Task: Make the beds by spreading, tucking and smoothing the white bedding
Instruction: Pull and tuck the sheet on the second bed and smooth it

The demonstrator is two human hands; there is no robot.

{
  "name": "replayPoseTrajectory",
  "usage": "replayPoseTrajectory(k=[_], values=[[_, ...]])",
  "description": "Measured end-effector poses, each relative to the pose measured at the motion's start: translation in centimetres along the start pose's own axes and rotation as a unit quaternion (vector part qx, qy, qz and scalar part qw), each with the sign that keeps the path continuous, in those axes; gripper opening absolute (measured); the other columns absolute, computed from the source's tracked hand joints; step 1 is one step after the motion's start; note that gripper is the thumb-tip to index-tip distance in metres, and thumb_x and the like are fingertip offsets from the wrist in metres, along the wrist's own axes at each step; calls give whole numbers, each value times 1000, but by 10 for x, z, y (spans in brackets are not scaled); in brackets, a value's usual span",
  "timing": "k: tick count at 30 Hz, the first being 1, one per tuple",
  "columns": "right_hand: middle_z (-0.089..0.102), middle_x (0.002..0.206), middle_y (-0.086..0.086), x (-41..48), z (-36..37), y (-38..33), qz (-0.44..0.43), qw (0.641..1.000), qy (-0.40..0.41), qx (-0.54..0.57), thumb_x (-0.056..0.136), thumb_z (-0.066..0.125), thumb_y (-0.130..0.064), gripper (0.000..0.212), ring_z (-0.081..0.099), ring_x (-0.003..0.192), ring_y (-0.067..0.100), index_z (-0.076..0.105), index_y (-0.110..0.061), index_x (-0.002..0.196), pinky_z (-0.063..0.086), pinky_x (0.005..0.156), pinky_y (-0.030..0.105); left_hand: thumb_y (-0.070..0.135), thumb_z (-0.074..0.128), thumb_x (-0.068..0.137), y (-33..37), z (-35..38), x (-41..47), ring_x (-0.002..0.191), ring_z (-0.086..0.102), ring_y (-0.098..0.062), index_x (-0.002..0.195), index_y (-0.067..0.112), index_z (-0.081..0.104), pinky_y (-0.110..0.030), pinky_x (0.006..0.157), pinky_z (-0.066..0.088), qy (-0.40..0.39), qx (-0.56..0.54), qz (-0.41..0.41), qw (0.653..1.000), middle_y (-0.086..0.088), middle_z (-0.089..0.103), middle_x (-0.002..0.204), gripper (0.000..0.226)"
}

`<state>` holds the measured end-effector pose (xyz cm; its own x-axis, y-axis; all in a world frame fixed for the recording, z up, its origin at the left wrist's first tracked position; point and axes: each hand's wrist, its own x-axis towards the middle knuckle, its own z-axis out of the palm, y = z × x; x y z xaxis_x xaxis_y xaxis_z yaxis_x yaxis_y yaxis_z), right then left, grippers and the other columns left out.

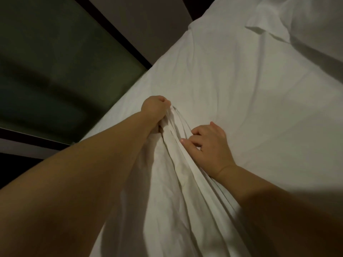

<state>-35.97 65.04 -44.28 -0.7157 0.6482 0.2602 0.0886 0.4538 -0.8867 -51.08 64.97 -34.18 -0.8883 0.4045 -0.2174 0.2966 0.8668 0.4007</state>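
Left hand clenched round a bunch of sheet, holding it raised near the left edge of the bed. Right hand just beside it, fingers curled into the same folds, grasping them.

Risk: too hard a pull likely drags the flat part askew and disturbs the pillow. A slack release would leave the ridge standing.

Sheet: white, thin, limp. Long pleats run from the hands toward the near end. Farther up the bed it lies mostly flat, with faint creases.
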Motion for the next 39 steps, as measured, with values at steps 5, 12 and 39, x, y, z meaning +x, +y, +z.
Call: replayPoseTrajectory(k=[5, 12, 39], values=[[52, 84, -10, 6, -9, -8, 9, 996, -76, -48, 70, 15, -53, 68, 50, 100, 14, 74, -19, 73, 6, 111, 29, 22, 54, 93, 5, 0, -36, 99, 51, -15, 115, 24, 56, -24, 86, 44, 31, 126, 134, 982, -1, 50, 117, 22], [54, 130, -1, -13, -27, -19, 43, 983, -177, -16, 90, 45, -33, 29, 37, 131, 15, 68, -22, 104, 6, 114, 27, 22, 40, 92, -21, -16, -131, 88, 59, -10, 103, 16, 66, -30, 85, 45, -141, 258, 349, 890, 2, 68, 98, 29], [37, 66, 0, -49, -49, -24, 134, 977, -161, -40, 95, 54, -30, 42, 41, 73, 19, 40, -12, 60, 26, 60, 24, 50, 17, 85, -73, -13, -164, 116, 49, -11, 122, 34, 61, -31, 101, 26, -160, 342, 372, 848, 9, 59, 122, 60]])
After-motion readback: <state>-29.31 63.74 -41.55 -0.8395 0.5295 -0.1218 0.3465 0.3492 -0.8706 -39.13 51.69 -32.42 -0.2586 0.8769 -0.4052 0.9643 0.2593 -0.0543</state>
